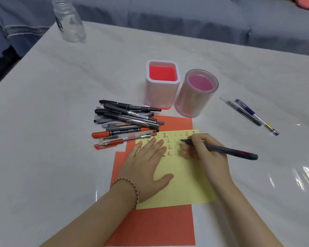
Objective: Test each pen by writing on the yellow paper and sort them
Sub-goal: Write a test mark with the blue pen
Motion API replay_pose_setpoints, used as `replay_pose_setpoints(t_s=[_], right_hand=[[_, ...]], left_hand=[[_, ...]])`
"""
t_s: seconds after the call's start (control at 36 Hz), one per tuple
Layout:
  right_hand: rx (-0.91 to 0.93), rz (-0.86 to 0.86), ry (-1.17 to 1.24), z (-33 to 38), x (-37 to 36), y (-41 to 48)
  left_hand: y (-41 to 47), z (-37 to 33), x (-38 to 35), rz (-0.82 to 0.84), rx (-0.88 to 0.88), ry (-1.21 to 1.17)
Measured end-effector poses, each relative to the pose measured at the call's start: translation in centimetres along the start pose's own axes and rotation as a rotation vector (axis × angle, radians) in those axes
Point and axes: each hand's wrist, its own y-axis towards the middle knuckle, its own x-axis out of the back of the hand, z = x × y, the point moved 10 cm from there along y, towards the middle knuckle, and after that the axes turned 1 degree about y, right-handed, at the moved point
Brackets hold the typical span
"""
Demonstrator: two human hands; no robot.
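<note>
The yellow paper (182,182) lies on orange sheets (159,227) and carries rows of small written marks along its top. My left hand (148,166) presses flat on its left part, fingers straight. My right hand (205,152) grips a dark pen (234,151), whose tip touches the paper near the upper right marks. A pile of several black, grey and red pens (127,122) lies left of the paper. Two pens (250,114), one clear and one blue, lie apart at the right.
A square pink-and-white pen holder (161,86) and a round pink holder (194,95) stand behind the paper, both without pens. A clear plastic bottle (69,20) stands at the table's far left corner. A grey sofa runs behind the table.
</note>
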Motion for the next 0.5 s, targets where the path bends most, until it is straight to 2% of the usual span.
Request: replay_pose_setpoints(t_s=[0.25, 0.31, 0.5], right_hand=[[0.105, -0.282, -0.12, -1.1, 1.3, 0.4], [0.136, -0.307, -0.163, -1.2, 1.2, 0.4], [0.17, -0.326, -0.212, -1.0, 1.2, 0.4]], left_hand=[[0.2, 0.1, 0.2, 0.014, 0.014, -0.004], [0.3, 0.2, -0.3, 0.046, 0.025, -0.01], [0.2, 0.2, 0.1, -0.009, 0.017, -0.033]])
